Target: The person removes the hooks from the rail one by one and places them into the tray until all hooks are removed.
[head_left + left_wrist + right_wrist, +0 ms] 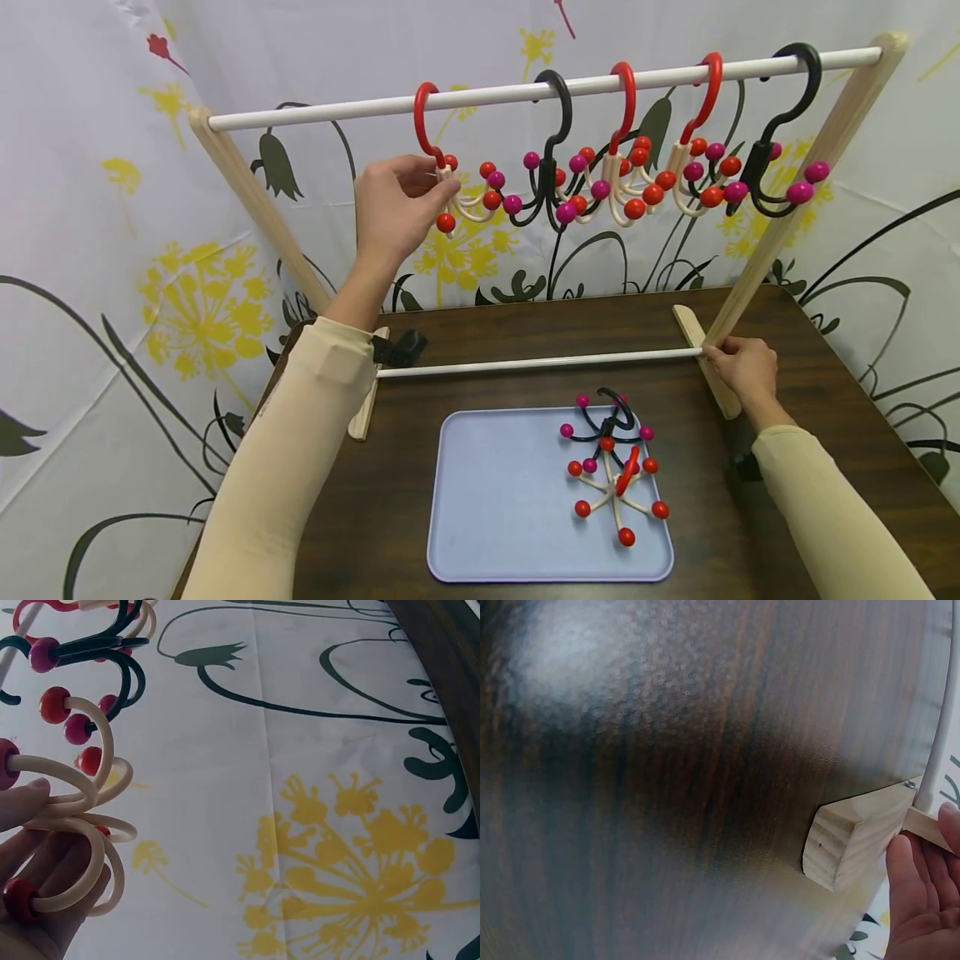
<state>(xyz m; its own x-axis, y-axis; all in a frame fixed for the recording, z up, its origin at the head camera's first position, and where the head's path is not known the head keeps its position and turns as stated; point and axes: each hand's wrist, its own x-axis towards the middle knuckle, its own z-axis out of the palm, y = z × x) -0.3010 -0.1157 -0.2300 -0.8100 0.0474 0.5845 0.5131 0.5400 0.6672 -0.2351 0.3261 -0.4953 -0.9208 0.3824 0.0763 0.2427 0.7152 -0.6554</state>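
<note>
My left hand [393,204] pinches the cream neck of a hanger with a red hook [420,121] and red ball-tipped arms. That hook sits over the white top rail [315,112] of a wooden rack, at the left of the row. The left wrist view shows its curved cream arms and a red ball [21,900] beside the fingers. At the rack's lower right, my right hand [746,371] grips the bottom of the wooden post [767,250], just above its foot [832,847]. Thumb and fingers lie on either side of the post in the right wrist view.
Along the rail hang a black hanger [566,108], two cream ones with red hooks, and another black one [813,75] at the right. A pale blue tray [495,500] holds a black hanger [626,412] and a red-hooked one [626,471]. A white lower bar [540,362] joins the feet.
</note>
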